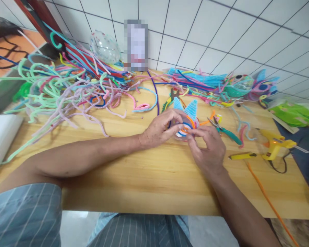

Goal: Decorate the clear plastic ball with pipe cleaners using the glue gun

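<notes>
The left hand (162,127) and right hand (208,145) pinch a small toy (187,122) with blue ears between their fingertips, over the wooden table (144,181). Rightward lie pliers (230,134), a yellow knife (242,156) and a glue gun (275,144).

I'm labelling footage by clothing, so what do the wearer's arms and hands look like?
The left hand and right hand are both ungloved, with no watch visible. The left sleeve is short, loose and blue-grey, crossed by thin pale lines, leaving the left forearm bare. The right forearm is bare too; its sleeve is out of view.
</notes>
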Tool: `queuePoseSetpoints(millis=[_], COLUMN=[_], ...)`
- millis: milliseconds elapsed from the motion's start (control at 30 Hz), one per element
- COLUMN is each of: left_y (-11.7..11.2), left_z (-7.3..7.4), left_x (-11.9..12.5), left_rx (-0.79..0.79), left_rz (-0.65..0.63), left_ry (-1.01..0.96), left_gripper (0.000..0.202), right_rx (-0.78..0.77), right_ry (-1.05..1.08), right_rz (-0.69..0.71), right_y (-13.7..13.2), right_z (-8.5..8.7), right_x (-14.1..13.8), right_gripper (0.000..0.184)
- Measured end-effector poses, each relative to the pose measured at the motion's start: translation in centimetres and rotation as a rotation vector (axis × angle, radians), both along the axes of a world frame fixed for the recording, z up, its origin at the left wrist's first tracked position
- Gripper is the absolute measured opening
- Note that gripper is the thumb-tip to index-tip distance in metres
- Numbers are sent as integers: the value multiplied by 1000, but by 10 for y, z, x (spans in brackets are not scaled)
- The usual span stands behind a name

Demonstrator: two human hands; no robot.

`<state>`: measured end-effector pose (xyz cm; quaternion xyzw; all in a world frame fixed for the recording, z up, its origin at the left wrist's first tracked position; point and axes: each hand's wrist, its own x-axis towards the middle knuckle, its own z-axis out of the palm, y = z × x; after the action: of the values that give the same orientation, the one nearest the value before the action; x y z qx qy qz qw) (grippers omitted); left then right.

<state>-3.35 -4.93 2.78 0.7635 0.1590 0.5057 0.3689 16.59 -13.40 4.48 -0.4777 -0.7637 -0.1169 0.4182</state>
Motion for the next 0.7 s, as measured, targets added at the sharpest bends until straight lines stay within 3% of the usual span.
queuePoseSetpoints(millis=[367,700], left_y=[0,-2], left_z=[0,0], left_x=[3,5], left_rx=[32,63], left_rz=[1,23], left_ry=[-12,1], left_gripper=[10,10], right_rx=[-97,-249], right_ry=[113,271], right_rz=[-31,-53], right_y=[-1,0], right_z=[3,7], right_x=[-2,-9], right_gripper=[6,9])
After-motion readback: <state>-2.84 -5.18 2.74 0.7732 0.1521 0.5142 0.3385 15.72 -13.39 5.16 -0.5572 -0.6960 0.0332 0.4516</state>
